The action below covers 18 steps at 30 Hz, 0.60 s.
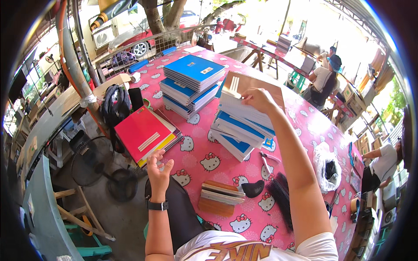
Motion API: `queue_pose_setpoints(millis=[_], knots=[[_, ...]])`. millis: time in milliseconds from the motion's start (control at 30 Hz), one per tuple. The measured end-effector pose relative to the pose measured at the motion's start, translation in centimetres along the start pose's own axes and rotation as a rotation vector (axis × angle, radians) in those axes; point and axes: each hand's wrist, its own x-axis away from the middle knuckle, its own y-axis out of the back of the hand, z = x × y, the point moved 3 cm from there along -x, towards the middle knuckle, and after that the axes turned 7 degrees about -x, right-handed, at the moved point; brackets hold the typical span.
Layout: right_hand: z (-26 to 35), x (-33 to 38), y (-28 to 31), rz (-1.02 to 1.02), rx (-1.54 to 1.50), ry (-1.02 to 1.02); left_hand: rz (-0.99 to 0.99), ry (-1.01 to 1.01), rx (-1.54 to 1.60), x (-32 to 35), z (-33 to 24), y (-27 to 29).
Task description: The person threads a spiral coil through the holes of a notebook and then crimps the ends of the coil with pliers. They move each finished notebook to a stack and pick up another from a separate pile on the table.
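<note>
My right hand reaches over a stack of spiral notebooks with blue covers, its fingers closed on the top notebook's white pages. A brown cover lies spread at the far side of that stack. Fingers apart and holding nothing, my left hand hovers near the table edge, beside a pile topped by a red notebook. A yellow one peeks out beneath the red. Farther back stands a taller stack of blue spiral notebooks.
Wooden blocks, a black rounded object, pliers, black wire combs and a plastic bag lie on the pink patterned table. A fan stands left. Other people are at the right.
</note>
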Motion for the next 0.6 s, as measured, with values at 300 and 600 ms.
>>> queue_pose_setpoints(millis=[300, 600], knots=[[2.9, -0.5, -2.4, 0.048, 0.277, 0.163, 0.027, -0.002, -0.002, 0.4, -0.8, -0.4], [4.6, -3.0, -4.3, 0.231, 0.233, 0.275, 0.015, -0.058, -0.126, 0.6, -1.6, -0.7]])
